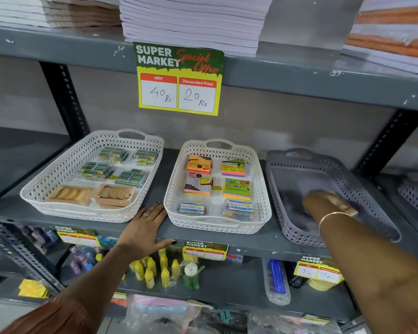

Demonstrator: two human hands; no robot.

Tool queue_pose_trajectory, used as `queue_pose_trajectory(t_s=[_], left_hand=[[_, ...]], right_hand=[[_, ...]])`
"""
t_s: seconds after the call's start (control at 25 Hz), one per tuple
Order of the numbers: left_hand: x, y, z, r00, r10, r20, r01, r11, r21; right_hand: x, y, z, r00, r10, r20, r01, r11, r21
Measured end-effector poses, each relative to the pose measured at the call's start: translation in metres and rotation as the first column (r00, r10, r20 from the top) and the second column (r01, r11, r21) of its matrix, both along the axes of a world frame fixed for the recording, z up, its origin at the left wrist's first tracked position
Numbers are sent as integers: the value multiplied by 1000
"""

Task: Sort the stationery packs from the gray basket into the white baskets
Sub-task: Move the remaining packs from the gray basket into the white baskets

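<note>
The gray basket (348, 179) stands at the right of the middle shelf, its floor mostly bare. My right hand (323, 203) reaches into it, blurred, over a dark blurred patch; whether it holds anything I cannot tell. Two white baskets stand to its left. The left white basket (41, 186) holds several blue-yellow packs and two tan packs. The middle white basket (261, 189) holds sticky-note packs (236, 189) and two clear boxes. My left hand (145, 227) lies flat on the shelf edge between the white baskets, fingers apart, holding nothing.
A price sign (179, 78) hangs from the upper shelf, which bears stacks of notebooks (193, 22). Below, yellow bottles (155, 271), a clear pen case (276, 280) and bagged goods fill the lower shelf. Another gray basket (415, 196) shows at the far right.
</note>
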State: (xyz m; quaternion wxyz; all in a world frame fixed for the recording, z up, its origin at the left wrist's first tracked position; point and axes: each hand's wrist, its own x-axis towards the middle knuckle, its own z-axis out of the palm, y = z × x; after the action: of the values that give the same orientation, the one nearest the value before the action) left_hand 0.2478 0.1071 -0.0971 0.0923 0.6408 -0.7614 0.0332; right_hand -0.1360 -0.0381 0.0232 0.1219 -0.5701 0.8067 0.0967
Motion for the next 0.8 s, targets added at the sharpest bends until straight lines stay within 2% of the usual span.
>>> queue_pose_trajectory(t_s=[0.08, 0.16, 0.2, 0.28, 0.4, 0.52, 0.6, 0.68, 0.8], left_hand=[[0, 0, 0, 1000, -1, 1, 1, 1000, -4], [0, 0, -1, 1000, -4, 1, 4, 1000, -4], [0, 0, -1, 1000, -3, 1, 3, 1000, -4], [0, 1, -1, 1000, 0, 4, 0, 1000, -4], [-1, 1, 0, 1000, 3, 6, -3, 1000, -1], [-2, 1, 1, 1000, 2, 16, -2, 1000, -1], [-2, 1, 2, 1000, 5, 24, -6, 1000, 2], [-2, 1, 2, 999, 6, 31, -7, 1000, 2], [-2, 1, 4, 1000, 6, 26, -6, 1000, -4]], right_hand=[[18, -5, 26, 998, -26, -57, 20, 995, -101], [37, -19, 41, 973, 82, -215, -105, 990, -96], [52, -24, 46, 963, 115, -243, -160, 972, -172], [84, -25, 50, 955, 240, -176, -281, 923, -264], [141, 0, 48, 855, 518, 2, -504, 832, -231], [182, 33, 33, 682, 722, 115, -694, 689, -208], [200, 45, 20, 578, 807, 121, -795, 590, -138], [208, 50, 11, 520, 851, 74, -846, 525, -91], [211, 50, 0, 502, 865, -2, -864, 502, -29]])
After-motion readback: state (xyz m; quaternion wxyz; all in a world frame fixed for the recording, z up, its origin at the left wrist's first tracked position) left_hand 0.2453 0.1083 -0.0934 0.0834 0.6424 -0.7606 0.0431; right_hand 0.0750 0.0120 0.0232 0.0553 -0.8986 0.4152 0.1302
